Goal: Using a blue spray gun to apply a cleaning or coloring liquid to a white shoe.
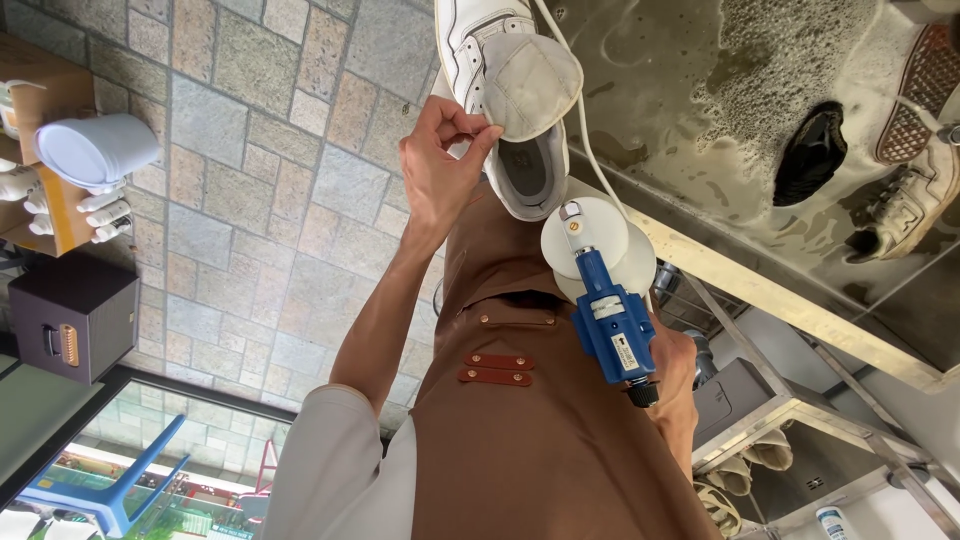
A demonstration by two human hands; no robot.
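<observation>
Head view, left to right: a stone-tiled floor (pixel 250 130) filled the left half, with a white tub (pixel 95 150) and a dark box (pixel 72 315) at its far left edge and open floor between them and the brown apron (pixel 540 450). At centre the left hand (pixel 440 170) had its fingers (pixel 470 128) pinching the pulled-out tongue of a white sneaker (pixel 500 90), while the right hand (pixel 675 385), its fingers hidden so that their state could not be told, gripped a blue power brush (pixel 605 310) just beside the sneaker's opening. To the right a sudsy wash basin (pixel 740 90) held a dark insole (pixel 812 152) and other sneakers (pixel 915 170), bounded by a pale rim (pixel 780 300) above a metal shelf (pixel 800 420).
</observation>
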